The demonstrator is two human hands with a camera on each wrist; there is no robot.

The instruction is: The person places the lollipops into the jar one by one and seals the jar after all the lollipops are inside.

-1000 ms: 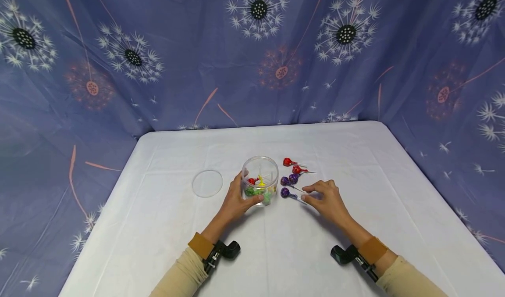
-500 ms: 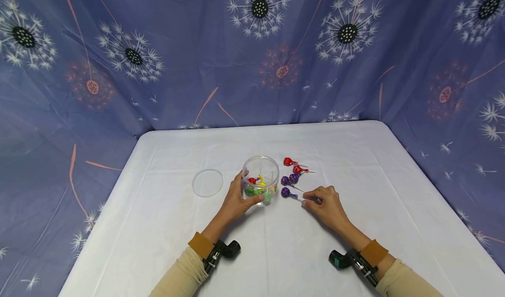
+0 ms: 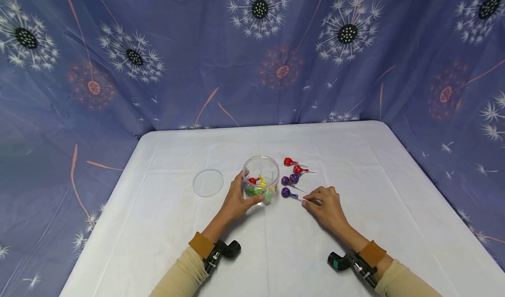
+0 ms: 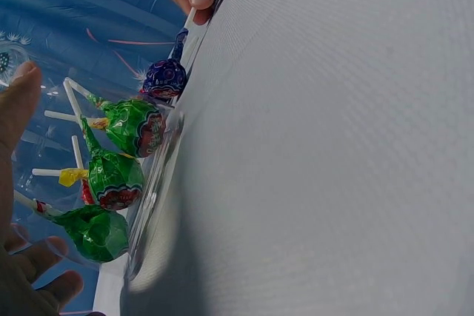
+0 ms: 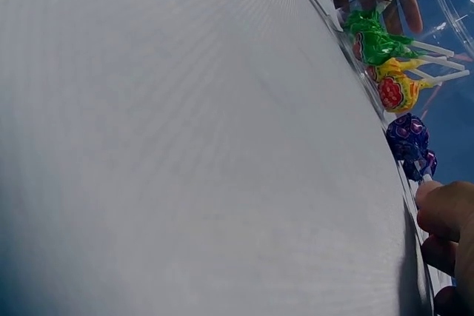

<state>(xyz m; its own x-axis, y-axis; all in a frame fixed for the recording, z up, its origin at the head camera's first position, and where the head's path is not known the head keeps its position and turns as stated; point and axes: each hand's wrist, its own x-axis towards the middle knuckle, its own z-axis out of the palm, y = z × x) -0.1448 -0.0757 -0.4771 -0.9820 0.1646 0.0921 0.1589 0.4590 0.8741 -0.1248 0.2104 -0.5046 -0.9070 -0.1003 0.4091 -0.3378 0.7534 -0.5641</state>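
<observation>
My left hand (image 3: 236,198) grips the side of a clear round jar (image 3: 261,187) that stands open-topped on the white table. Through its wall show green lollipops (image 4: 115,175), a yellow lollipop (image 5: 400,88) and a red one (image 3: 252,180), sticks pointing up. To the right of the jar, my right hand (image 3: 326,204) pinches the stick of the nearest purple lollipop (image 3: 286,192) between thumb and fingertips. That lollipop's wrapped head points left toward the jar. Just beyond it lie two more purple lollipops (image 3: 293,178) and two red lollipops (image 3: 297,169).
Left of the jar, a round clear lid (image 3: 208,183) lies flat on the white-covered table (image 3: 165,227). Behind the table's far edge hangs a blue curtain (image 3: 181,69) with dandelion prints. Each wrist wears a strapped black camera (image 3: 339,261).
My right hand's thumb and fingers have closed onto the stick of the nearest purple lollipop. The left hand and jar have stayed in place.
</observation>
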